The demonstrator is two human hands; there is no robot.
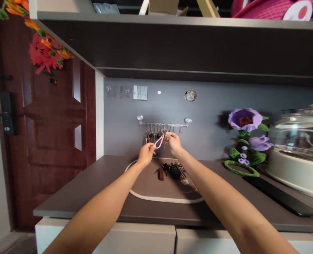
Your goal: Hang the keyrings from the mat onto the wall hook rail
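My left hand [146,154] pinches the lower end of a pink looped wrist strap [159,142]. The strap hangs from a metal key ring [164,131], which my right hand [173,143] grips at its right side, by the hooks of a metal hook rail [169,124]. Whether the ring is on a hook, I cannot tell. Other bunches of keys [147,137] hang on the rail's left half. Below my hands, a pile of keys and fobs [175,170] and a brown bar-shaped piece [160,174] lie on a brown mat [146,196] with a pale border.
Purple crocheted flowers [245,120], a long black flat object [283,197] and a clear-lidded white appliance [296,169] occupy the counter's right. A dark shelf [172,46] overhangs my hands. To the left is a red-brown door [50,141]; small clear hooks [126,91] are on the wall.
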